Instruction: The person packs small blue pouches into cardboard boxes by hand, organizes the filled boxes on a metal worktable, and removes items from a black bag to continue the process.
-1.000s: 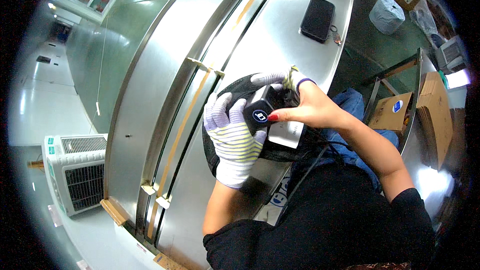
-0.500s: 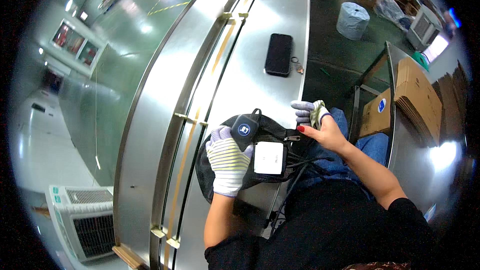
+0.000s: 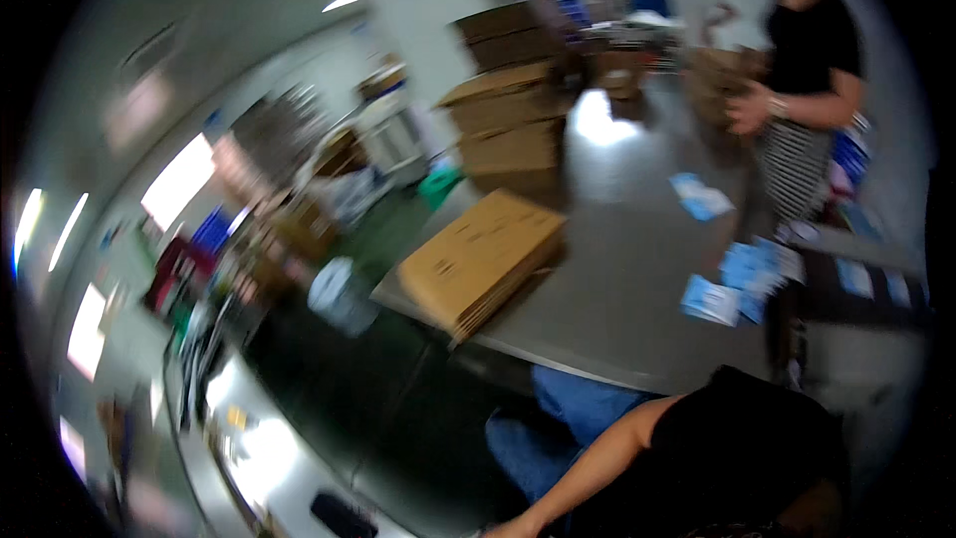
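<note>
Neither of my hands shows in the blurred head view. One bare forearm (image 3: 593,463), by its place my right one, runs from a black sleeve down to the lower edge, where the hand is cut off. Just left of it, a dark phone (image 3: 342,515) lies on the metal bench (image 3: 309,468). A small yellow tool (image 3: 238,416) rests farther along that bench. The black mesh bag and the tags on it are outside the picture.
A grey table (image 3: 617,329) carries a stack of flat cardboard (image 3: 478,259), brown boxes (image 3: 513,149) and blue-and-white packets (image 3: 752,274). Another person (image 3: 812,60) stands at its far right side. A wrapped roll (image 3: 342,296) stands on the floor between bench and table.
My view has swung sharply to the right, away from the bench. Both hands and the black mesh bag have left the picture; the grey table and the other person have come in.
</note>
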The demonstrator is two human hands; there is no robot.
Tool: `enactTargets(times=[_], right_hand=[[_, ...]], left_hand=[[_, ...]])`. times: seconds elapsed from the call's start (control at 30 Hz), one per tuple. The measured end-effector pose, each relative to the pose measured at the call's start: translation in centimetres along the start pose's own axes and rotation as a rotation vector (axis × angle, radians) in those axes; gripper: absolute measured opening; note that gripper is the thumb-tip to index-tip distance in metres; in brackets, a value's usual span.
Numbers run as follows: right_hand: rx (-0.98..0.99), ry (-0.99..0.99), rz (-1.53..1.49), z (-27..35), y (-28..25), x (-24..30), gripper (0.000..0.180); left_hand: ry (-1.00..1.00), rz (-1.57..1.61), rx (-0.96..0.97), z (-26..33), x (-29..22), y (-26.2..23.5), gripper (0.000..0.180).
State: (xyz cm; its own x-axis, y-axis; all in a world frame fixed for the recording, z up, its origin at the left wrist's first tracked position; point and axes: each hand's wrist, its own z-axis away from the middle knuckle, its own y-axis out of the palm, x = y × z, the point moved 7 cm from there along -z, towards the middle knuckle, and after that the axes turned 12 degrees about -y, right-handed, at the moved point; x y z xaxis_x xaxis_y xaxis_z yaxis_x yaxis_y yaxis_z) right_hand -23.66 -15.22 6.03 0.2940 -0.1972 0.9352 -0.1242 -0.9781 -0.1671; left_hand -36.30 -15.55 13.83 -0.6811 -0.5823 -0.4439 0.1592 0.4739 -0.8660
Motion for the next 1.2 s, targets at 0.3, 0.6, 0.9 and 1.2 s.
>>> enactTargets(times=[0.3, 0.6, 0.9, 1.2], right_hand=[[-0.313, 0.158, 0.106, 7.7, -7.3, 1.7, 0.042], [-0.32, 0.166, 0.104, 6.8, -7.7, 1.2, 0.04], [-0.318, 0.173, 0.098, 6.6, -7.9, 1.1, 0.038], [-0.302, 0.172, 0.097, 6.2, -7.5, 0.9, 0.036]], left_hand=[[0.307, 0.124, 0.253, 0.9, -13.9, 6.0, 0.041], [0.29, 0.149, 0.301, -0.2, -12.8, 6.2, 0.04], [0.266, 0.17, 0.328, -0.7, -12.6, 6.1, 0.04], [0.244, 0.177, 0.352, -0.8, -12.2, 6.1, 0.039]])
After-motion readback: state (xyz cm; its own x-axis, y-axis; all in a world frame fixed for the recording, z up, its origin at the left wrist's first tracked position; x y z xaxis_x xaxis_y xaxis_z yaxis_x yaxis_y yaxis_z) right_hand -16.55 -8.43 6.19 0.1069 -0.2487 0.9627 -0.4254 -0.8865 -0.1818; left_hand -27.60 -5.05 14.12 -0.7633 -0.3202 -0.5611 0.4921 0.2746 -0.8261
